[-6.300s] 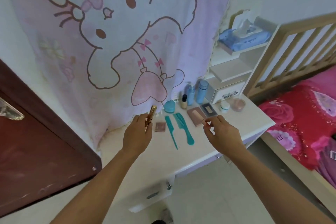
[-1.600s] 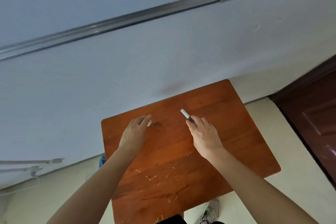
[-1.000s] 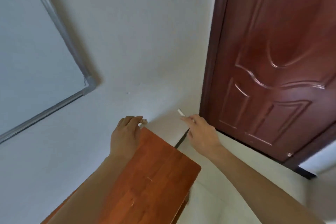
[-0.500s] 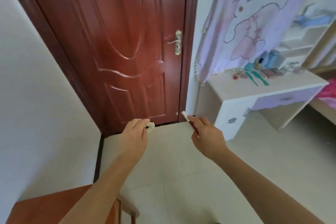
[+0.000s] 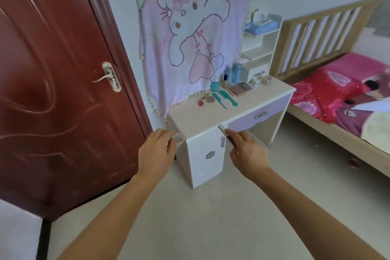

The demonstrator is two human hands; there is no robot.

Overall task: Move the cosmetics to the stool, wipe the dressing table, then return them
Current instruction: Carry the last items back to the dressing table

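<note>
As the left hand point(image 5: 157, 150) pinches a pale item point(image 5: 177, 136) and the right hand point(image 5: 248, 154) pinches a slim capped stick point(image 5: 224, 133), the bench point(image 5: 190, 116) stands just beyond both. Most cosmetics point(image 5: 236, 91) lie on it; these 2 likely remain to return.

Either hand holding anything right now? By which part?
Right hand pinches a slim cosmetic stick by its dark lower end, pale cap sticking out. Left hand grips a small sparkly item, mostly hidden by fingers.

Red-brown door point(image 5: 52, 91), wooden bed point(image 5: 329, 91)
</note>
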